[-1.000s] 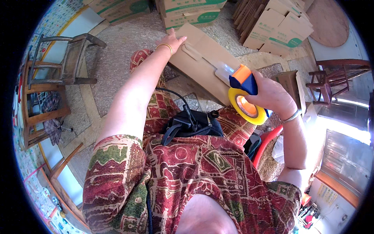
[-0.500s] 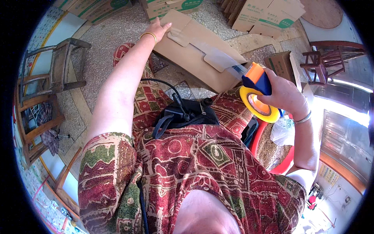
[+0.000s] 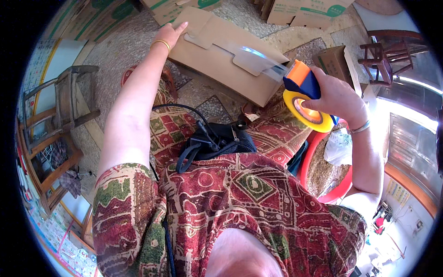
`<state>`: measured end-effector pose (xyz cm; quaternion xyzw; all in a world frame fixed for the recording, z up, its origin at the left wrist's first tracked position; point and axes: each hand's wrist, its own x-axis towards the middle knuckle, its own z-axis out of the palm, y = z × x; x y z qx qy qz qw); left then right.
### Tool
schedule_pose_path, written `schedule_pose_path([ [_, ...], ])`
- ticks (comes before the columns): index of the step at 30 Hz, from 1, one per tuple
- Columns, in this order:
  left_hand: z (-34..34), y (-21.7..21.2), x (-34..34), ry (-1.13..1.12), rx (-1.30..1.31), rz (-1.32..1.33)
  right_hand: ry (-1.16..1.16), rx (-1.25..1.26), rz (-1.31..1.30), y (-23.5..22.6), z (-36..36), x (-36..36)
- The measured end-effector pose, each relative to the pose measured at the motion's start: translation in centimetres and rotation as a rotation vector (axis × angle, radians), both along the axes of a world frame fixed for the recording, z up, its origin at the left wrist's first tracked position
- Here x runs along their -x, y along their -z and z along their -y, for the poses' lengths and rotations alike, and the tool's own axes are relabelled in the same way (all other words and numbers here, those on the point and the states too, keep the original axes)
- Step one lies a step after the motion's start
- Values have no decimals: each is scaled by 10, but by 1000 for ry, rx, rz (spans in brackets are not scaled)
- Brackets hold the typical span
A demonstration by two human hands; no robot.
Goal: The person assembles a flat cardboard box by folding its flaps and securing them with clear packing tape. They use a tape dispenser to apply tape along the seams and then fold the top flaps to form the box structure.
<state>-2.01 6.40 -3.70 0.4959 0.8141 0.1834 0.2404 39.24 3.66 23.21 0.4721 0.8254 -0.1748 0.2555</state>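
A long brown cardboard box (image 3: 207,64) lies aslant in front of me, its top flaps folded over. My left hand (image 3: 168,36) holds its far left end, thumb stretched out near the top edge; some fingers are hidden. In my right hand (image 3: 339,97) is a tape dispenser (image 3: 302,81) with an orange head, a dark blue body and a yellow wheel. From it a strip of clear tape (image 3: 272,69) runs to the box along the seam between the flaps. The dispenser is just off the box's right end.
Flattened cartons (image 3: 309,13) are stacked at the far side. A smaller open carton (image 3: 334,67) stands beyond my right hand. Near my right leg is a red tub (image 3: 307,159) with a white plastic bag (image 3: 339,147) in it. A black pouch (image 3: 214,143) rests at my lap; a wooden chair (image 3: 69,101) stands left.
The view has shifted a little, so box and hands appear slightly higher and farther left. The tape now catches a bright glint. Both hands keep their holds.
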Motion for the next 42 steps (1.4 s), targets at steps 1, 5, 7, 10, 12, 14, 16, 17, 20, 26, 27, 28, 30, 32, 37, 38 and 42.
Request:
schedule_pose_path([
  [1,-2,1,1,7,-5,-8,-12,-22,15,0,0,3],
  [5,-3,-2,6,29,32,-49,33,-10,-14,6,-4,0],
  [7,-5,-2,9,46,23,-59,62,1,-49,5,-2,-1],
  [10,-6,-7,6,38,-1,-57,76,13,-71,5,0,-2],
  [12,-4,-9,14,24,23,-2,122,42,-170,14,-1,-7],
  [14,-4,-10,19,27,55,9,152,59,-262,21,-1,-12],
  [16,-4,-13,23,47,95,-24,169,66,-344,21,1,-13],
  [17,-3,-17,18,34,70,-34,195,92,-354,20,2,-14],
  [20,-4,-22,7,19,45,-34,235,162,-419,30,2,-25],
  [26,-17,-23,-5,13,137,-18,82,230,-266,7,25,1],
  [27,-17,-19,-8,-24,135,-46,46,194,-269,4,27,4],
  [28,-17,-16,-11,-60,133,-74,9,158,-272,2,30,6],
  [30,-22,-3,-6,-55,130,-66,-4,100,-251,-4,33,10],
  [32,-23,6,-3,-47,98,-69,45,64,-216,-9,33,12],
  [37,-18,1,-1,-2,55,73,174,100,-252,-2,20,-11],
  [38,-15,-6,4,8,54,138,189,102,-258,1,17,-11],
  [42,-15,2,14,38,108,254,175,112,-180,-8,18,-3],
])
